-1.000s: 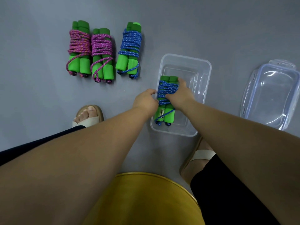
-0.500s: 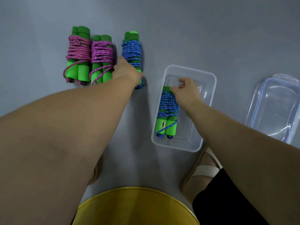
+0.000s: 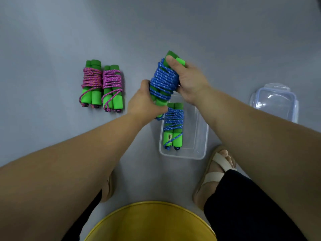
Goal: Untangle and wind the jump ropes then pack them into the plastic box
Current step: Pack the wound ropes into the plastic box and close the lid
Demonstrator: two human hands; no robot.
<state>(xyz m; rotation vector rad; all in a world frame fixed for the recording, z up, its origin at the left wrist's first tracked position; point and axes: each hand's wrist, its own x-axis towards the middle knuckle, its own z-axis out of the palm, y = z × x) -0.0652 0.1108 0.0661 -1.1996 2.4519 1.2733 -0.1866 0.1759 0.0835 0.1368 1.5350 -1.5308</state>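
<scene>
A wound blue jump rope (image 3: 164, 80) with green foam handles hangs in the air above the far end of the clear plastic box (image 3: 202, 134). My left hand (image 3: 145, 103) grips its lower handle ends. My right hand (image 3: 190, 80) grips its upper part, thumb on the handle tops. Another wound blue rope (image 3: 173, 126) lies inside the box along its left side. Two wound pink ropes (image 3: 92, 84) (image 3: 112, 88) lie side by side on the grey floor to the left.
The box's clear lid (image 3: 275, 101) lies on the floor at the right. My sandalled foot (image 3: 218, 168) stands just beside the box's near right corner. A yellow round seat (image 3: 151, 222) is at the bottom edge.
My left hand lifted the second blue rope off the floor and carried it right, over the box. My right hand left the packed rope and took hold of the lifted one.
</scene>
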